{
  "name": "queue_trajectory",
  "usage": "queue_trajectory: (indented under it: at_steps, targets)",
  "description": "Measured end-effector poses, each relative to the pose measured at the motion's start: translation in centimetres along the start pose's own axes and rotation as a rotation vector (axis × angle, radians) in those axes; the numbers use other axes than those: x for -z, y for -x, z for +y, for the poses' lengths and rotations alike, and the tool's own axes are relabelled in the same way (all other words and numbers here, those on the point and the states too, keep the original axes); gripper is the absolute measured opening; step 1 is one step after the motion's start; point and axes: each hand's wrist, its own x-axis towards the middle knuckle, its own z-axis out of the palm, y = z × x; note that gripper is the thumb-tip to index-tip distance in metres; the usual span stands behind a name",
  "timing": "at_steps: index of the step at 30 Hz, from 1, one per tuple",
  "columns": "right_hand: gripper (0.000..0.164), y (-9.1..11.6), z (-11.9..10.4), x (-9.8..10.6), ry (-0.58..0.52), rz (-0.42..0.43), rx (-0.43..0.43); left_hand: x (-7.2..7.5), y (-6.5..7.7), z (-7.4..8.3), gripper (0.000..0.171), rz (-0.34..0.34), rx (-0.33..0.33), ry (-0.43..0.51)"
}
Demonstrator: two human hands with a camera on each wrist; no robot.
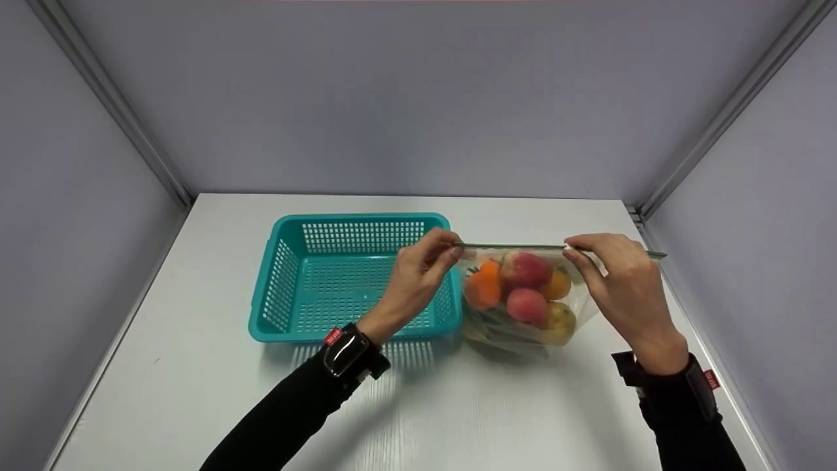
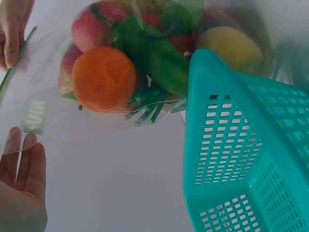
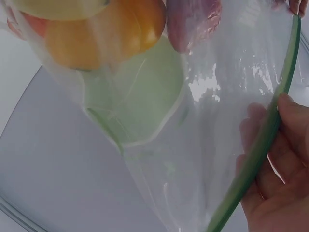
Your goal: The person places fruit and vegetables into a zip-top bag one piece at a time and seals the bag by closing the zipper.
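Observation:
A clear zip bag of colourful fruit and vegetables stands right of centre in the head view, its green-edged top stretched straight. My left hand pinches the left end of that edge between thumb and fingers. Farther right, my right hand pinches the same edge at a small white piece, with a short green end sticking out beyond it. Through the film show an orange round fruit, red fruits, a yellow one and a green pepper-like piece.
A teal perforated basket stands left of the bag, close against it, under my left hand and wrist. Both stand on a white table. Grey panels enclose the table at the back and sides.

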Motion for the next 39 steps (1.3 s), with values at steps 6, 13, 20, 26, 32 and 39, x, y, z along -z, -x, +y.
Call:
queue_trajectory:
  at_steps: [6,13,20,26,32,39]
  targets:
    - [0.025,0.3,0.3,0.2,-0.019,0.035,-0.013,0.0,0.0,0.0,0.010,-0.001,0.006,0.011]
    - [0.022,0.5,0.8,0.7,-0.007,0.041,-0.029,-0.1,-0.1,0.1,0.011,0.003,0.003,0.005]
    - [0.022,0.8,0.9,1.4,-0.012,0.047,-0.058,0.0,0.0,0.0,0.011,0.017,0.003,0.010]
    - [0.023,1.1,1.4,1.9,-0.013,0.056,-0.071,0.0,0.0,0.0,0.011,0.012,0.004,0.005]
    - [0.024,1.4,2.0,2.5,-0.005,0.062,-0.082,0.0,-0.1,0.0,0.011,0.019,-0.002,-0.006]
    - [0.025,1.8,2.6,2.9,0.028,0.069,-0.119,0.1,0.0,0.0,0.010,0.026,0.009,0.004]
